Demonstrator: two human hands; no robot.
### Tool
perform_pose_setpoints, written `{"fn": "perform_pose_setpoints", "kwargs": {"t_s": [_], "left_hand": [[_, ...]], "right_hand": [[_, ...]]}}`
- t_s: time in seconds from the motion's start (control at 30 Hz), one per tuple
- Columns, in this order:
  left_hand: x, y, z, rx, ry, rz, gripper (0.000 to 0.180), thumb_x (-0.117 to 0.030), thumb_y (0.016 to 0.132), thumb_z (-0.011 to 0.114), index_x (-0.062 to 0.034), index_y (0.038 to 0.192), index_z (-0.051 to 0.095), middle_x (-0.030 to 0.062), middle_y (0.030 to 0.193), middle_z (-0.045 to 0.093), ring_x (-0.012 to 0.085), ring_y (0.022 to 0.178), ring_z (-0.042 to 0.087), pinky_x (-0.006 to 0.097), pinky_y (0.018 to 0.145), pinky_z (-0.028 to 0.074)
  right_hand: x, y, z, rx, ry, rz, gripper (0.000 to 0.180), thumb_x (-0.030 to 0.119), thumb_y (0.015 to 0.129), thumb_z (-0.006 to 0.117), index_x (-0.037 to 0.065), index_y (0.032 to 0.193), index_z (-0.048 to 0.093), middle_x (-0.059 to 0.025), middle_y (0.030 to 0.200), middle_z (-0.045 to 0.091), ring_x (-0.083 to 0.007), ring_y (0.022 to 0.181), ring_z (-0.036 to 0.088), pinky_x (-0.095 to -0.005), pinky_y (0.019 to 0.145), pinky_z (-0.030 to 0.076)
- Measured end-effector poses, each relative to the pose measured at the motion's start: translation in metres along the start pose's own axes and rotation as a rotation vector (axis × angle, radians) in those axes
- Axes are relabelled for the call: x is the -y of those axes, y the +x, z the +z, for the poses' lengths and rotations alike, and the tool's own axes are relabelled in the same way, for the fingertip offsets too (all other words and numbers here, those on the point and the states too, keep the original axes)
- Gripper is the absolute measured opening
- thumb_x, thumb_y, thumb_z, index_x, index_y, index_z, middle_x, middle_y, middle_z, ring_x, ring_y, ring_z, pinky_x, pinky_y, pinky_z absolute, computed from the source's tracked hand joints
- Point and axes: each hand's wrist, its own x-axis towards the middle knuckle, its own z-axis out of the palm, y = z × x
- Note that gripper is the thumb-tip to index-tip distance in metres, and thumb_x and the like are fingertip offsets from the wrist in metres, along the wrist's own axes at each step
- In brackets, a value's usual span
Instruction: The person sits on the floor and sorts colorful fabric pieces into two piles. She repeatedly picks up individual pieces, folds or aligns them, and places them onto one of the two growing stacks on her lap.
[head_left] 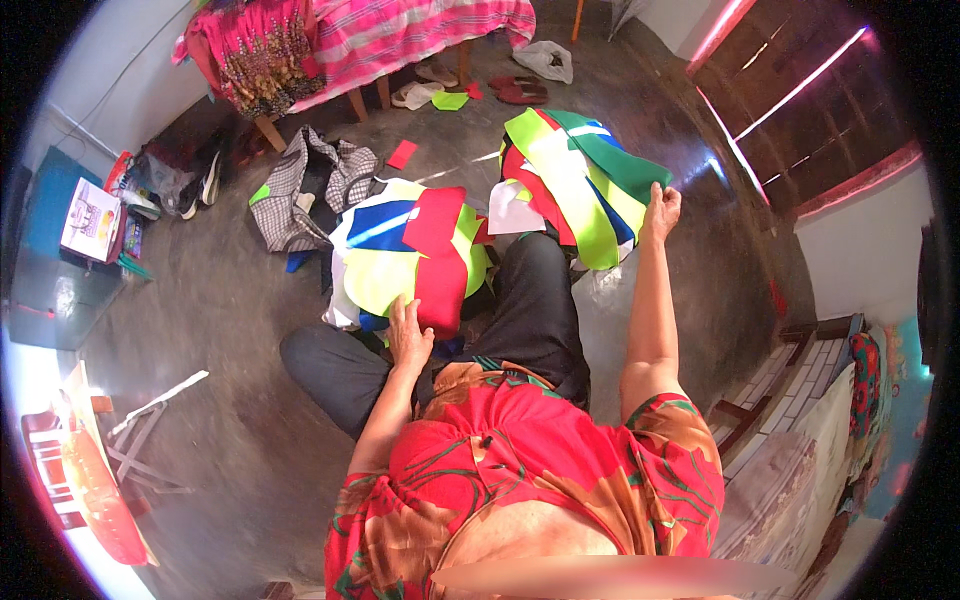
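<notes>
Two heaps of bright fabric pieces lie on the floor in front of me, the left heap (385, 270) and the right heap (590, 205). Both mix neon yellow, red, blue and white pieces. My right hand (662, 210) is stretched out, its fingers pinching the tip of a dark green fabric piece (640, 172) that slants across the right heap. Against the near side of the left heap rests my left hand (410, 342), fingers extended beside a red fabric piece (438, 285) and a yellow one. What lies underneath the heaps is hidden.
A grey checked cloth bundle (300, 185) lies left of the heaps. Small scraps, including a red one (402, 155), and shoes (520, 90) are by the pink-draped bed (400, 40). A teal chest (50, 280) stands left, a dark door (800, 90) at the far right.
</notes>
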Motion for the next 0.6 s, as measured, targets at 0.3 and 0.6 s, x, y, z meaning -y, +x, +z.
{"fn": "perform_pose_setpoints", "kwargs": {"t_s": [0.3,0.6], "left_hand": [[-0.001,0.000,-0.002,-0.006,-0.011,0.009,0.067,-0.010,0.067,0.075,-0.0098,0.127,0.046,0.0154,0.141,0.034,0.0356,0.132,0.032,0.050,0.099,0.038],[-0.007,0.003,-0.006,-0.278,-0.038,0.063,0.052,-0.019,0.072,0.072,-0.0056,0.118,0.053,0.0203,0.133,0.042,0.0384,0.122,0.041,0.049,0.099,0.034]], "right_hand": [[0.136,-0.023,0.058,0.344,0.427,-0.188,0.017,0.012,0.088,0.065,0.005,0.098,0.054,0.0023,0.083,0.056,-0.0067,0.073,0.049,-0.0235,0.066,0.042],[0.259,-0.129,0.067,0.994,0.983,0.130,0.024,0.008,0.092,0.057,0.000,0.114,0.051,-0.0086,0.106,0.062,-0.0175,0.096,0.062,-0.0317,0.083,0.053]]}}
